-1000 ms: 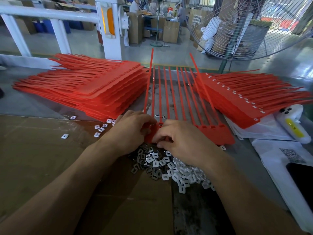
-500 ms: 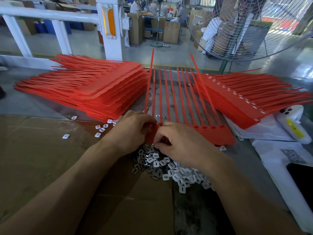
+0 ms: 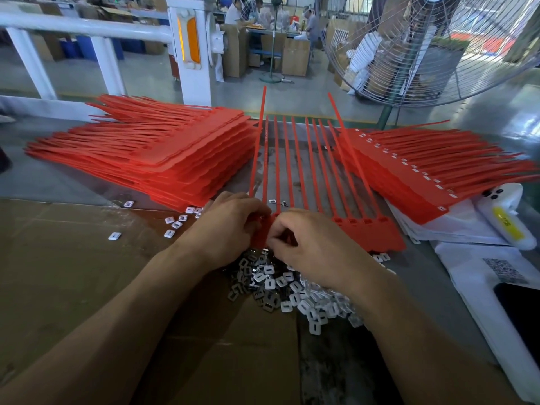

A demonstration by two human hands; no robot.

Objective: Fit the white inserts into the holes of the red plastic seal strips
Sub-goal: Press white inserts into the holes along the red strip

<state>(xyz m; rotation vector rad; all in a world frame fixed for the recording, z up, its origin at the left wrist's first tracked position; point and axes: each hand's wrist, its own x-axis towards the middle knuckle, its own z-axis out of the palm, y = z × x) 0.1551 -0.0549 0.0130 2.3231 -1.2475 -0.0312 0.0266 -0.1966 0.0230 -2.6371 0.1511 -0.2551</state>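
Observation:
A joined row of red seal strips (image 3: 371,232) lies in front of me, its thin tails pointing away. My left hand (image 3: 225,226) grips the left end of the row's flat heads. My right hand (image 3: 312,244) sits beside it with fingers curled at the same heads; whatever the fingertips pinch is hidden. A heap of small white inserts (image 3: 295,290) lies just below both hands, partly under my right wrist. Empty square holes show on the row's right heads.
A tall stack of red strips (image 3: 163,159) lies at the left and another stack with white inserts fitted (image 3: 432,171) at the right. Loose inserts (image 3: 175,223) dot the cardboard (image 3: 73,273). White bags and a white device (image 3: 508,217) sit far right; a fan (image 3: 438,48) stands behind.
Both hands stay at the left end of the row; the right hand's fingers have shifted slightly over the heads. The strips have not moved.

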